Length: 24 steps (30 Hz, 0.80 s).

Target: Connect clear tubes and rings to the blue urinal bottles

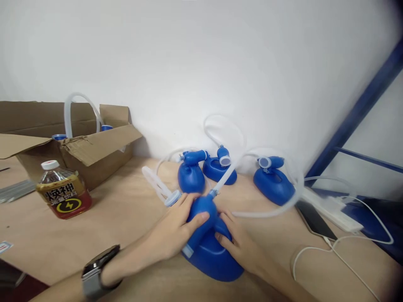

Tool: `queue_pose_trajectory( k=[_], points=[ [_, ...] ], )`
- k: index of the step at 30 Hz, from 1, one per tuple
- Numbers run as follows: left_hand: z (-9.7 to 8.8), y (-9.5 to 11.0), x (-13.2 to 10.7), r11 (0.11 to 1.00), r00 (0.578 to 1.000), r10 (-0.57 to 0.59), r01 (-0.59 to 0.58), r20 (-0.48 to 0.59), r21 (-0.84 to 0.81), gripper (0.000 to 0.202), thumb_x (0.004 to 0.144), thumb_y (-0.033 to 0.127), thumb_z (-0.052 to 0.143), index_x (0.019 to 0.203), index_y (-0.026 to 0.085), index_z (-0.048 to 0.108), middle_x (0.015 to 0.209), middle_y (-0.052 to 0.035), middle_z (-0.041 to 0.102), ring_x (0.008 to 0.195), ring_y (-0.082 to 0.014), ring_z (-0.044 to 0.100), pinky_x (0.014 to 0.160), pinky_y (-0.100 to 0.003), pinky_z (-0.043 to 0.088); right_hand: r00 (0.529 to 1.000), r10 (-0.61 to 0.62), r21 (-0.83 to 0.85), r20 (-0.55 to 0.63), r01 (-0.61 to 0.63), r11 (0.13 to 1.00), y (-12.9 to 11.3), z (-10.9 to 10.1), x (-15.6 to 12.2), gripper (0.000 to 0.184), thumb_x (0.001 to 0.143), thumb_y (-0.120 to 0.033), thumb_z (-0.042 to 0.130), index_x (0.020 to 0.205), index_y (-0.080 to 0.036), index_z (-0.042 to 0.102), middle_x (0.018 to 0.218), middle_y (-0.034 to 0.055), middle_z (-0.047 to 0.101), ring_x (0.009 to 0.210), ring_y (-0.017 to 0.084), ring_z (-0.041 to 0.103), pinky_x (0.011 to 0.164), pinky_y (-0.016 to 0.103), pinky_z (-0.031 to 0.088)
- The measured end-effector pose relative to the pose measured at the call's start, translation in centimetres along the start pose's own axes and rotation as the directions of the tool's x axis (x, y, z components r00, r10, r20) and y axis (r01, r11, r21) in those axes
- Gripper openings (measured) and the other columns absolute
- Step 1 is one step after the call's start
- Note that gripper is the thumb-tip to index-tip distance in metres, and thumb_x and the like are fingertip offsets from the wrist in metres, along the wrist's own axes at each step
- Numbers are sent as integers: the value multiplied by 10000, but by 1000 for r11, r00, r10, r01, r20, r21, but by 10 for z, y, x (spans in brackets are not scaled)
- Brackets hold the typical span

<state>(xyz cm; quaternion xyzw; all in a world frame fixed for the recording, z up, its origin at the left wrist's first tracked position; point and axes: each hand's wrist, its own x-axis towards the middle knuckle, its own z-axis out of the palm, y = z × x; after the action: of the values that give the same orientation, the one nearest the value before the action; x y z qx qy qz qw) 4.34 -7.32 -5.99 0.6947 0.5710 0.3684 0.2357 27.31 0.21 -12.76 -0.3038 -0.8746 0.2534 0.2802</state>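
A blue plastic urinal bottle (217,260) with a handle stands on the table close in front of me. My left hand (178,228) is wrapped over its rounded neck piece, with the thumb lying across the front. On the other side, my right hand (242,241) grips the handle, fingers behind and thumb in front. A clear hose (225,178) is fixed to the top of the neck piece and loops away to the right. A round white-and-blue cap (173,198) shows just beyond my left fingers.
Three similar blue bottles (273,184) with hoses stand by the wall. At left are an open cardboard box (103,167) holding more hose and blue parts, and a drink bottle (64,191). A phone (316,220), power strip (330,209) and white cables lie at right.
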Motion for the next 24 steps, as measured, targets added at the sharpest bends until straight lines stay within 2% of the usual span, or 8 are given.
queue_pose_trajectory(
  k=[3, 7, 10, 13, 16, 20, 22, 24],
  points=[
    [16, 8, 16, 999, 998, -32, 30, -53, -38, 555, 986, 597, 524, 1416, 247, 547, 1427, -146, 594, 1342, -359, 559, 1160, -577, 441, 1000, 3, 24, -31, -3, 1000, 5, 6, -5, 448, 960, -330, 543, 1400, -254, 580, 1404, 117, 632, 1358, 321, 572, 1145, 506, 490],
    [16, 14, 19, 984, 997, -70, 72, 20, -161, 617, 917, 614, 618, 1411, 249, 550, 1436, -135, 591, 1354, -353, 539, 1164, -549, 442, 995, 92, 47, -45, -90, 995, 3, 7, -7, 393, 992, -445, 535, 1312, -242, 639, 1335, 126, 672, 1326, 337, 593, 1153, 556, 472],
    [3, 5, 4, 930, 992, -92, 118, 91, -347, 675, 933, 658, 583, 1493, 293, 488, 1500, -117, 552, 1306, -329, 590, 1093, -506, 521, 987, 147, 156, -67, -135, 978, -11, -3, -3, 367, 992, -514, 567, 1224, -253, 680, 1280, 103, 705, 1257, 325, 635, 1102, 513, 516],
    [-10, -11, -22, 896, 999, 31, -37, -21, -444, 595, 1016, 616, 483, 1552, 368, 415, 1569, -89, 486, 1238, -292, 630, 1048, -482, 554, 972, 137, 181, -191, -103, 978, -32, -27, 6, 370, 977, -546, 603, 1188, -256, 692, 1226, 89, 726, 1180, 322, 663, 1069, 498, 527],
    [-15, -26, -48, 923, 968, 200, -239, -154, -301, 567, 1040, 525, 513, 1574, 413, 361, 1577, -85, 472, 1313, -298, 581, 1091, -496, 525, 915, 35, 82, -403, -2, 997, -60, -58, 23, 402, 955, -574, 628, 1209, -266, 679, 1231, 93, 708, 1224, 342, 628, 1099, 516, 487],
    [-14, -44, -63, 938, 924, 327, -343, -196, -53, 709, 1027, 434, 561, 1636, 419, 199, 1602, -132, 427, 1372, -326, 545, 1086, -544, 538, 830, -3, 117, -558, 83, 990, -111, -89, 66, 417, 942, -588, 660, 1219, -276, 651, 1247, 90, 690, 1273, 347, 593, 1116, 523, 468],
    [-14, -54, -61, 922, 889, 387, -378, -244, 85, 889, 971, 449, 651, 1668, 385, 103, 1687, -170, 270, 1481, -393, 425, 1134, -625, 480, 879, -5, 263, -477, 149, 953, -142, -88, 95, 426, 963, -564, 643, 1277, -281, 598, 1309, 73, 670, 1303, 322, 589, 1109, 492, 493],
    [-18, -62, -52, 894, 826, 447, -395, -344, 212, 1090, 890, 502, 750, 1679, 371, 10, 1738, -184, 77, 1557, -468, 264, 1172, -721, 376, 941, -27, 400, -336, 169, 901, -171, -73, 127, 442, 998, -550, 575, 1329, -259, 542, 1350, 69, 652, 1294, 304, 610, 1082, 476, 527]
  ],
)
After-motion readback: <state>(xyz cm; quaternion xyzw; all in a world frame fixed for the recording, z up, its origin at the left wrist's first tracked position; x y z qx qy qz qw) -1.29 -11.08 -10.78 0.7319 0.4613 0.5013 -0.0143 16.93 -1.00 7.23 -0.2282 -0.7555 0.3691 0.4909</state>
